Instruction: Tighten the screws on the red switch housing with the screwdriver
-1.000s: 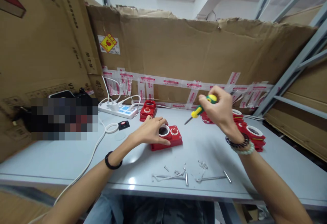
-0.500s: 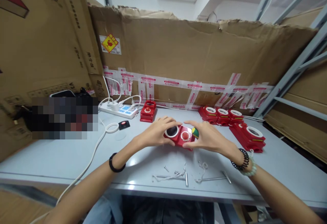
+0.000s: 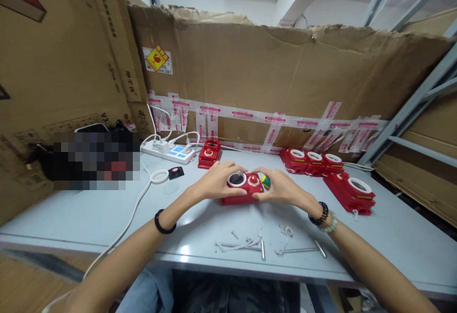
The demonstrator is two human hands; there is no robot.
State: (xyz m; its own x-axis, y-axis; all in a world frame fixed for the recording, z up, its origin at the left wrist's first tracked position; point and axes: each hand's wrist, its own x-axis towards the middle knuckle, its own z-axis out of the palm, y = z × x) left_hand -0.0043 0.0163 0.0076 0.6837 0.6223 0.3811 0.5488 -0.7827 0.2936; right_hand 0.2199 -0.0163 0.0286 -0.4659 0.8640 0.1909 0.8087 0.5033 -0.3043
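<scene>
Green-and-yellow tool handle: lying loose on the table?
No, the right hand holds the green-and-yellow tool handle beside the red button box, which the left hand grips.

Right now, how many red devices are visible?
6 red devices: one between left hand and right hand, one by the power strip, three at back right, one in front of them.

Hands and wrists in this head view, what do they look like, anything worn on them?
The left hand and right hand are both ungloved, with no sleeves in view. The left wears a plain black band at the wrist; the right wears a black coiled band and a pale green beaded bracelet.
</scene>
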